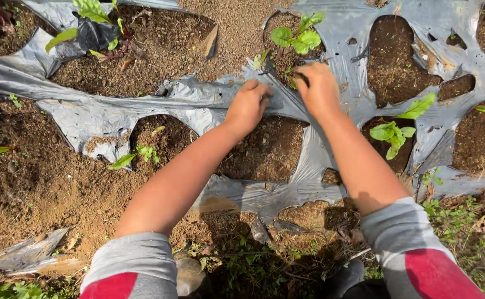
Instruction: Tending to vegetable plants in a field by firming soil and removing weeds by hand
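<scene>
A torn grey plastic mulch sheet (115,113) lies over a soil bed, with ragged holes showing brown earth. My left hand (248,105) rests on the sheet's edge above a bare soil hole (267,152), fingers curled down onto the plastic. My right hand (319,88) sits at the base of a small green seedling (300,36), fingers bent and pinching at the soil or stem there; what it grips is hidden. Both sleeves are grey and red, pushed up.
More seedlings grow in other holes: one at the right (395,133), one at the left (140,155), and larger leaves at the top left (90,11). Loose soil (26,182) lies at the left, weeds and grass (464,227) at the lower right.
</scene>
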